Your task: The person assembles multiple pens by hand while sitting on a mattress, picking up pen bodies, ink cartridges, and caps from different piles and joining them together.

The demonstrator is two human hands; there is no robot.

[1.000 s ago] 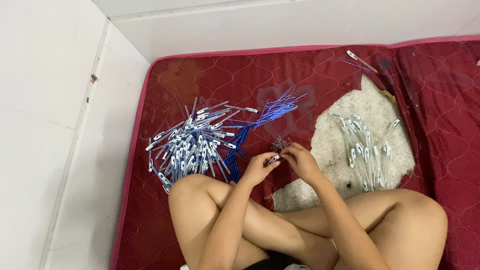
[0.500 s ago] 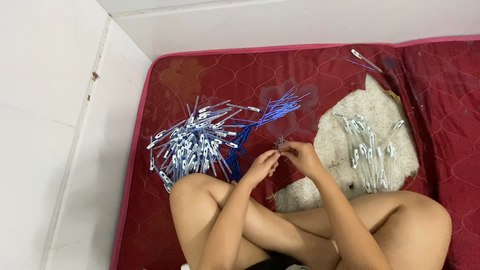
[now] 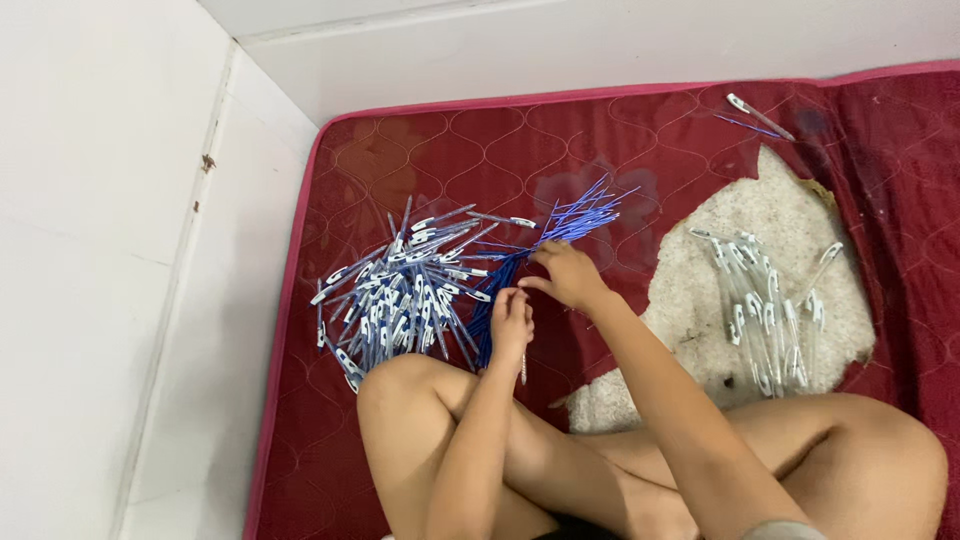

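Quilted cloth mattress (image 3: 640, 150); plastic pens (image 3: 400, 295)

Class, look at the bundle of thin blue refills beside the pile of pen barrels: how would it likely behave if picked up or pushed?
The blue refills look thin and long, so each probably bends slightly and weighs little. They fan out loosely, so a push by the right hand would likely scatter them. Being round, they may roll on the red mattress.

White wall (image 3: 100, 250) beside a red mattress (image 3: 420, 150).
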